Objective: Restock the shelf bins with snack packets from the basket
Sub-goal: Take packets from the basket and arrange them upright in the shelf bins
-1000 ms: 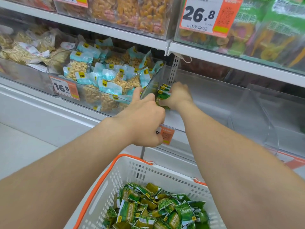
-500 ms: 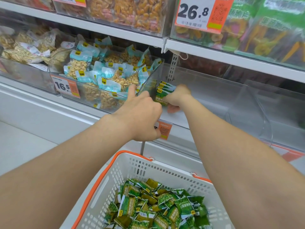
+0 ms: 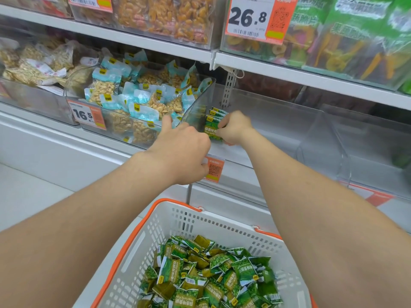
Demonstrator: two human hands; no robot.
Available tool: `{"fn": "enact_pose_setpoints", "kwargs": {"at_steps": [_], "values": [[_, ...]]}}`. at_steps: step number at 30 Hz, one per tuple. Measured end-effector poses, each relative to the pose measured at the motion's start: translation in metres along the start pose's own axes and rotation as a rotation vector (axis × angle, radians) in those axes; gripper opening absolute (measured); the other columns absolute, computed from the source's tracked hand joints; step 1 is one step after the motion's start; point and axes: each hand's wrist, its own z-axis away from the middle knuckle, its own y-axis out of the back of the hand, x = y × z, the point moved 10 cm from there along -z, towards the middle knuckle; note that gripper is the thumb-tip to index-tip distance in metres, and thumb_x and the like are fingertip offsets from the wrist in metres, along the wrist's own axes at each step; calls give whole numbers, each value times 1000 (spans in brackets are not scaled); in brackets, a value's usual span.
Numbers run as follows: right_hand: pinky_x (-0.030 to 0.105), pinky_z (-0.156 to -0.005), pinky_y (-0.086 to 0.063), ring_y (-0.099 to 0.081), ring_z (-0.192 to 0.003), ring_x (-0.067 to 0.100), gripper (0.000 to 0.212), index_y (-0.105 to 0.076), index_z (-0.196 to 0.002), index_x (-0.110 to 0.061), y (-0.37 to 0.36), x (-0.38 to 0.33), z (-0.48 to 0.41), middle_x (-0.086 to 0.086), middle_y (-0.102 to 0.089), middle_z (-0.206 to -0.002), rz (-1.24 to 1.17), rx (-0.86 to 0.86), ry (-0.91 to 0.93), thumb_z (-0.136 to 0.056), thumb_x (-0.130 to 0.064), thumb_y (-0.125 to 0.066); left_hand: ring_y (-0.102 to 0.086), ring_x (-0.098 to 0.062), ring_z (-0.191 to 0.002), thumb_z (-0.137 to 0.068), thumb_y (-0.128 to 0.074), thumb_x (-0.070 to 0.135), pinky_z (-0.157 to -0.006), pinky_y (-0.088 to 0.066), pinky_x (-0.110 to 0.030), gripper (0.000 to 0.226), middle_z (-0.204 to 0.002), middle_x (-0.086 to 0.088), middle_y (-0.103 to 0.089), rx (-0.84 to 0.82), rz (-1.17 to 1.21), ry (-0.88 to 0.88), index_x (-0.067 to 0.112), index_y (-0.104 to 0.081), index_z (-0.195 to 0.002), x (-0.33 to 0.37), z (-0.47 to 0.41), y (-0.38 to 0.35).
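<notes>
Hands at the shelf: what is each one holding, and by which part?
Right hand pinches a stack of green packets by their right edge. Left hand grips the front lip of the clear bin.

The right grip (image 3: 235,128) is holding packet stack (image 3: 212,128) inside bin (image 3: 278,130); neighbour bin (image 3: 194,110) standing just left. Below-left, left grip (image 3: 184,152) holding bin's front edge; basket (image 3: 182,211) lying beneath both grips.
</notes>
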Motion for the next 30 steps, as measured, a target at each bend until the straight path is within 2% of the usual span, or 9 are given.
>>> {"fn": "enact_pose_setpoints", "kwargs": {"at_steps": [4, 9, 11, 15, 17, 19, 22, 26, 30], "values": [[48, -101, -54, -61, -121, 37, 34, -69, -124, -1, -17, -10, 10, 18, -66, -133, 142, -169, 95, -92, -12, -61, -50, -30, -90, -91, -58, 38, -103, -26, -57, 30, -73, 1, -49, -11, -12, 14, 22, -44, -71, 3, 0, -2], [39, -110, -45, -52, -131, 29, 41, -64, -136, -18, -25, -15, 17, 6, -59, -143, 246, -233, 154, -95, -17, -58, -49, -29, -90, -93, -57, 39, -103, -27, -57, 19, -78, 1, -54, -22, 6, 22, 25, -54, -80, 4, 2, -1], [42, -108, -47, -53, -128, 31, 38, -67, -130, -14, -20, -17, 22, 8, -62, -139, 270, -221, 149, -94, -15, -56, -52, -29, -94, -92, -57, 38, -102, -31, -54, 15, -83, 0, -59, 0, 20, 21, 25, -62, -88, 4, 4, 3], [43, -98, -53, -58, -118, 36, 32, -73, -111, -12, 27, -35, 43, 17, -65, -125, 79, 82, 139, -88, -9, -51, -52, -32, -110, -90, -60, 40, -90, -40, -45, 28, -110, -3, -63, 147, 55, 23, 22, -65, -111, 5, 9, 20], [40, -88, -54, -55, -107, 32, 33, -74, -103, -19, 48, -45, 68, 13, -67, -116, -41, 221, 162, -86, -10, -47, -54, -33, -104, -88, -62, 41, -77, -42, -41, 27, -102, -5, -61, 265, 86, 53, 19, -60, -105, 7, 15, 36], [35, -79, -51, -49, -93, 26, 34, -74, -97, -22, 58, -51, 99, 8, -70, -98, -103, 317, 219, -84, -12, -44, -55, -34, -84, -89, -60, 41, -61, -37, -37, 22, -79, -3, -54, 322, 118, 154, 18, -58, -90, 6, 22, 45], [36, -67, -49, -58, -78, 23, 24, -68, -95, -21, 71, -56, 154, -4, -64, -75, -129, 529, 402, -82, -13, -49, -48, -31, -71, -90, -57, 45, -57, -36, -33, 23, -69, -1, -39, 130, 154, 203, 22, -58, -87, 19, 30, 17], [37, -54, -44, -53, -63, 18, 13, -68, -86, -11, 65, -49, 230, -5, -62, -72, -121, 717, 811, -82, -5, -57, -53, -26, -80, -95, -55, 51, -69, -45, -36, 29, -84, 0, -47, -402, 68, 25, 23, -52, -88, 57, 53, -62], [37, -46, -41, -52, -54, 26, 11, -65, -78, -10, 7, -16, 257, 0, -56, -61, 56, 542, 931, -80, -9, -54, -52, -19, -74, -102, -49, 48, -68, -42, -35, 36, -85, 2, -49, -738, -87, -55, 21, -47, -78, 77, 84, -111]]}}
